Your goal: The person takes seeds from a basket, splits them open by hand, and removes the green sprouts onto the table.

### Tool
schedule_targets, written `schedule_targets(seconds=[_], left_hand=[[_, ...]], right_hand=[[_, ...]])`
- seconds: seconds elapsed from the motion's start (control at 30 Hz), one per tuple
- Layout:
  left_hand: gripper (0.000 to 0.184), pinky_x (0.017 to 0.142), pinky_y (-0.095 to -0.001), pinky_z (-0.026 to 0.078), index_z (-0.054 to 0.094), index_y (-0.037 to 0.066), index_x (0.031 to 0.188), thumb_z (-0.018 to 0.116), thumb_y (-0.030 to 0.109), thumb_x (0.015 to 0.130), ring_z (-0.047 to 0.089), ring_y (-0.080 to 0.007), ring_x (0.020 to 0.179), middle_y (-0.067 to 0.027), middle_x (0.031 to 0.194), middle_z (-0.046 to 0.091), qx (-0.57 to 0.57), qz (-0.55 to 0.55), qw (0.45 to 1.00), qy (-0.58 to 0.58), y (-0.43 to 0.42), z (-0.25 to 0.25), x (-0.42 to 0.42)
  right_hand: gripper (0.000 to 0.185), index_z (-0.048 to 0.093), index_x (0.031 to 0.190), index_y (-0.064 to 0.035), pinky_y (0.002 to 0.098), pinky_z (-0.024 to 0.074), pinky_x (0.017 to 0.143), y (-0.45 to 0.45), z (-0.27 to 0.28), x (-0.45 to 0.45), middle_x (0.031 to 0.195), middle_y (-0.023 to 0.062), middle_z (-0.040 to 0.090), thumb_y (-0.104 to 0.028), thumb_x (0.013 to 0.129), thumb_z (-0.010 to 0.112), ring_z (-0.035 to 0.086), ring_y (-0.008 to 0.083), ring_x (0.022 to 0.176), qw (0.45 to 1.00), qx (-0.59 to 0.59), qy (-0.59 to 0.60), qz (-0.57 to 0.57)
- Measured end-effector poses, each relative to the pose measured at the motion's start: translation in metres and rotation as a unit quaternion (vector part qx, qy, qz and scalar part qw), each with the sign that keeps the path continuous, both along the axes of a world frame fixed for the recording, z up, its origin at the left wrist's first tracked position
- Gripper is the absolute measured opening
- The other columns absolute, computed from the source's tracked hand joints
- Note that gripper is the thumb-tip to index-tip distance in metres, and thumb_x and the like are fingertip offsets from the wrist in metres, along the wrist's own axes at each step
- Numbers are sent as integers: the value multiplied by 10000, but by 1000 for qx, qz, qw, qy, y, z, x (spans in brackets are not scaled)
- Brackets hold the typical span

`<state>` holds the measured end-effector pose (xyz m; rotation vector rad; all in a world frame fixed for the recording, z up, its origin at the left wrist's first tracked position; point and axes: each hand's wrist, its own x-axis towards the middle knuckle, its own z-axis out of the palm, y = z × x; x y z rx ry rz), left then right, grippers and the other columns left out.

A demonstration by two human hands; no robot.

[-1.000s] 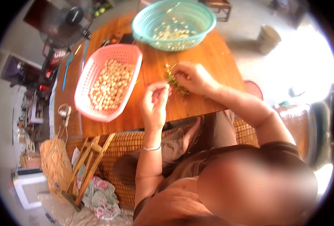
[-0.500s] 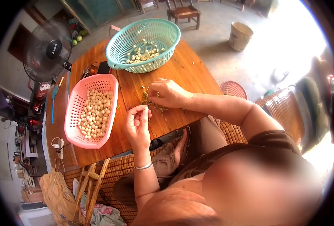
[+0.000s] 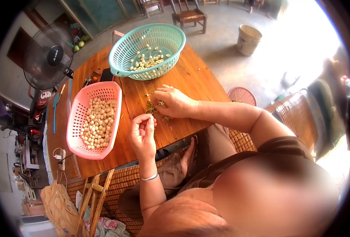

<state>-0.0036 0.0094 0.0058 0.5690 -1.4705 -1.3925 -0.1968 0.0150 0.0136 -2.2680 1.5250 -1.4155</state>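
My left hand [image 3: 144, 136], with a silver bangle at its wrist, is closed in a pinch near the table's front edge. A small pale seed, looking like a lotus seed [image 3: 150, 118], shows at its thumb and fingertips. Just beyond it my right hand [image 3: 174, 102] rests low over the table with its fingers curled; whatever they may hold is hidden. Small green scraps [image 3: 151, 106] lie under and beside these fingers. To the left, a pink basket [image 3: 74, 136] holds many round cream seeds [image 3: 100, 122]. Split and whole seeds [image 3: 148, 63] lie in a green colander [image 3: 123, 49] behind.
The wooden table [image 3: 198, 85] carries both containers. A dark flat object [image 3: 107, 75] lies between them. At the left are a fan [image 3: 50, 55], a blue-handled tool [image 3: 55, 112] and a power strip [image 3: 62, 158]. A bucket [image 3: 249, 40] and a chair [image 3: 189, 16] stand on the floor.
My right hand has shifted slightly closer to my left over the green scraps. My left hand keeps its pinch. The whole view has tilted a little.
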Motion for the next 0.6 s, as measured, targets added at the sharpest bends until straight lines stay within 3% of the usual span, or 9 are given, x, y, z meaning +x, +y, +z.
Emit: schedule_targets(seconds=[0.13,0.2,0.43,0.53,0.6], left_hand=[[123,814,-256,515,611,12,1078,617,41,959,618,-112,913,-51,1064,624,-9,-2,1000,3,0,0,0],[122,821,-255,511,610,14,1078,613,35,958,610,-110,924,-53,1087,611,-11,-3,1000,3,1,1,0],[125,831,-253,505,606,17,1081,612,34,958,600,-107,935,-50,1078,613,-9,0,1000,4,0,0,-1],[132,831,-254,504,603,18,1088,613,35,958,598,-106,932,-46,1053,622,-2,5,1000,3,0,-1,0],[138,836,-256,502,598,15,1093,614,34,958,591,-100,934,-41,1042,626,5,11,1000,5,0,-3,0]], right_hand=[[107,592,849,-52,418,489,760,6,5,0,796,91,624,-81,797,680,612,324,798,994,106,-31,12],[79,592,828,-34,433,507,749,1,1,1,802,135,643,-64,802,661,636,346,840,999,-8,-37,26],[76,606,874,-35,431,487,747,2,-1,-3,843,124,634,-69,824,653,608,341,837,999,18,-6,28],[88,611,849,-27,450,486,773,5,5,-2,802,140,628,-105,842,651,606,372,793,998,-10,-31,54],[97,606,841,-33,437,496,753,11,11,2,792,130,626,-113,851,660,618,350,794,990,-20,-48,129]])
